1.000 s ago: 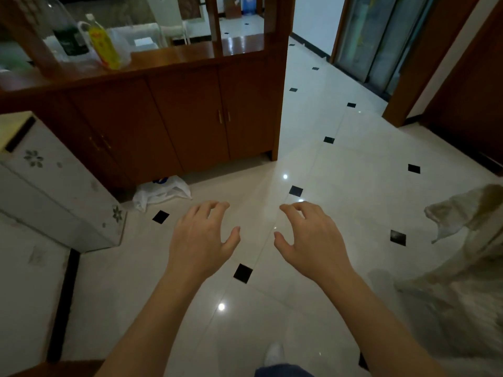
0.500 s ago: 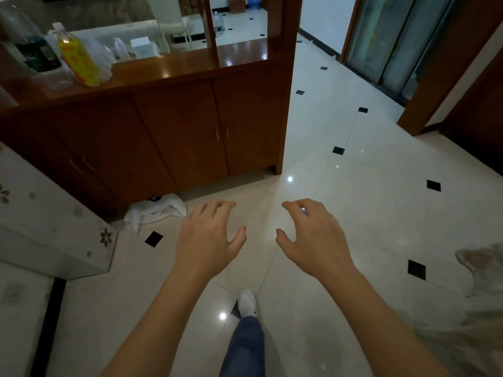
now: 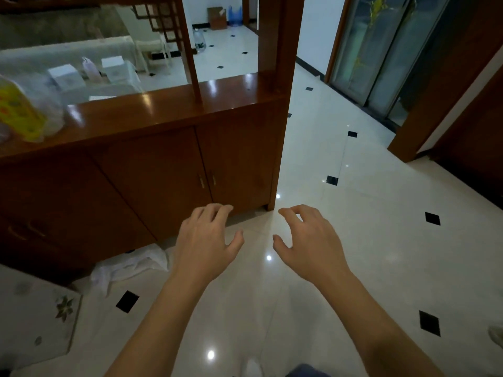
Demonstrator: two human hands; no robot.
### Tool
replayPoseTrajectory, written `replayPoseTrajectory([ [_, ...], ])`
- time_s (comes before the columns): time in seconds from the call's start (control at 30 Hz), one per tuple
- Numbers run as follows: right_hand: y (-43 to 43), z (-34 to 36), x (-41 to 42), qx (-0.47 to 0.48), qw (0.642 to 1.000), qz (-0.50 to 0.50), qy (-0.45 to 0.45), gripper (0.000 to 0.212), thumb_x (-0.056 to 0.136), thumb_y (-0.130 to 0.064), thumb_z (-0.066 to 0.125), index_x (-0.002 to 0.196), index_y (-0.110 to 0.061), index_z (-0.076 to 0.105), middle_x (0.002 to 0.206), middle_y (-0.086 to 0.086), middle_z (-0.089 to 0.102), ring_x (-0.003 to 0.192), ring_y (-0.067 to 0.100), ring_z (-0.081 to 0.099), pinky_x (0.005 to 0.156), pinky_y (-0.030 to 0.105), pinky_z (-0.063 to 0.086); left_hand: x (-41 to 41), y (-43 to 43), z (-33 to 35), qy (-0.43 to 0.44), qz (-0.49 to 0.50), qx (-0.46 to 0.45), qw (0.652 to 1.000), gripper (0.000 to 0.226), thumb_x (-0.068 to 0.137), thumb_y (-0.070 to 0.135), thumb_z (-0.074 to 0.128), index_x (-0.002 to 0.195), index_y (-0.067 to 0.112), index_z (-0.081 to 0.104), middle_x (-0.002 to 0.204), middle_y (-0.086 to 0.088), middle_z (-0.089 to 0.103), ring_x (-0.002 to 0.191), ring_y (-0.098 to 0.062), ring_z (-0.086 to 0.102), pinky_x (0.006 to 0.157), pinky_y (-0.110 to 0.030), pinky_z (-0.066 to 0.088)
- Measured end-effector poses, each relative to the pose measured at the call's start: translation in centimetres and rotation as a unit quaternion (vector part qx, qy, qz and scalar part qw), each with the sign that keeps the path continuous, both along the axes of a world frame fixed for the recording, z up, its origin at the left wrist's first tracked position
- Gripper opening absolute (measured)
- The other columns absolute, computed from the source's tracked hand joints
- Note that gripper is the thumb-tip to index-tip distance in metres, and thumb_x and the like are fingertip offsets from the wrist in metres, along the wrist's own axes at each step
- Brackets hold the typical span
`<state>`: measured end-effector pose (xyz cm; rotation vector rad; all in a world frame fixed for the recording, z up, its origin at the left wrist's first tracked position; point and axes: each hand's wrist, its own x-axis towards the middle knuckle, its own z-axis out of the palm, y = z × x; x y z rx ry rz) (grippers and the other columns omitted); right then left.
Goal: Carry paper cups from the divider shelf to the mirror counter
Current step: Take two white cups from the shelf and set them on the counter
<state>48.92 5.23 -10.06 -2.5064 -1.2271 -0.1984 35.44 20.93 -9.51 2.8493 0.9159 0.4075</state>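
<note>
The wooden divider shelf (image 3: 168,104) with cabinet doors below stands ahead and to my left, its glossy top at about chest height. No paper cups show on the part of its top that I can see. My left hand (image 3: 206,243) and my right hand (image 3: 310,243) hover side by side over the tiled floor in front of the cabinet's right corner. Both are palm down with fingers spread and curled, holding nothing. The mirror counter is out of view.
A yellow-labelled bottle (image 3: 19,112) in clear plastic sits blurred at the shelf's left end. A white plastic bag (image 3: 130,265) lies on the floor by the cabinet. A white flowered box (image 3: 35,319) is at lower left. Glass sliding doors (image 3: 381,50) stand at the right.
I have walked closer to the divider shelf, which now looms larger and nearer. Both hands stay empty, held out in the same spread pose. The cloth at right has left the view.
</note>
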Motion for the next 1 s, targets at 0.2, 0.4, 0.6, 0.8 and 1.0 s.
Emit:
replayPoseTrajectory([
  [0.2,6.8,-0.6,6.5,0.011,1.000,-0.002,0.012,0.049,0.078,-0.044,0.064,0.120,-0.018,0.061,0.112,0.006,0.064,0.102,0.025,0.060,0.078,0.036,0.051,6.4,6.3,-0.2,0.010,-0.008,0.001,1.000,0.055,0.090,0.052,0.051,0.137,0.024,0.049,0.133,0.002,0.055,0.122,-0.018,0.047,0.094,-0.035,0.043],
  [0.4,13.9,-1.5,14.2,0.006,0.999,0.014,0.041,0.055,0.082,-0.055,0.057,0.128,-0.025,0.055,0.124,0.001,0.061,0.110,0.023,0.058,0.090,0.037,0.048,13.6,12.9,-0.7,0.015,0.007,0.012,1.000,0.055,0.090,0.052,0.051,0.136,0.023,0.051,0.131,0.001,0.057,0.120,-0.017,0.050,0.092,-0.034,0.044],
  [0.6,22.0,-1.2,24.7,0.008,0.997,0.069,0.042,0.055,0.085,-0.050,0.055,0.132,-0.022,0.053,0.125,0.001,0.058,0.115,0.020,0.053,0.095,0.037,0.047,22.8,20.2,-0.8,0.023,0.043,0.022,0.999,0.054,0.089,0.055,0.048,0.134,0.025,0.052,0.130,0.003,0.057,0.119,-0.017,0.051,0.092,-0.037,0.047],
  [0.8,30.3,-0.3,35.0,0.015,0.996,0.085,0.034,0.052,0.082,-0.050,0.060,0.126,-0.025,0.055,0.122,-0.001,0.060,0.114,0.020,0.055,0.094,0.038,0.047,31.5,26.8,-0.1,0.020,0.095,0.019,0.995,0.054,0.088,0.058,0.046,0.132,0.028,0.052,0.129,0.006,0.057,0.120,-0.015,0.050,0.093,-0.036,0.046],
  [1.0,36.9,-0.1,40.2,0.024,0.992,0.119,0.037,0.049,0.080,-0.053,0.060,0.122,-0.028,0.057,0.119,-0.004,0.062,0.111,0.018,0.057,0.092,0.037,0.047,35.6,31.5,0.9,-0.004,0.129,0.018,0.991,0.054,0.088,0.059,0.047,0.131,0.027,0.053,0.128,0.007,0.058,0.119,-0.012,0.051,0.095,-0.034,0.046],
])
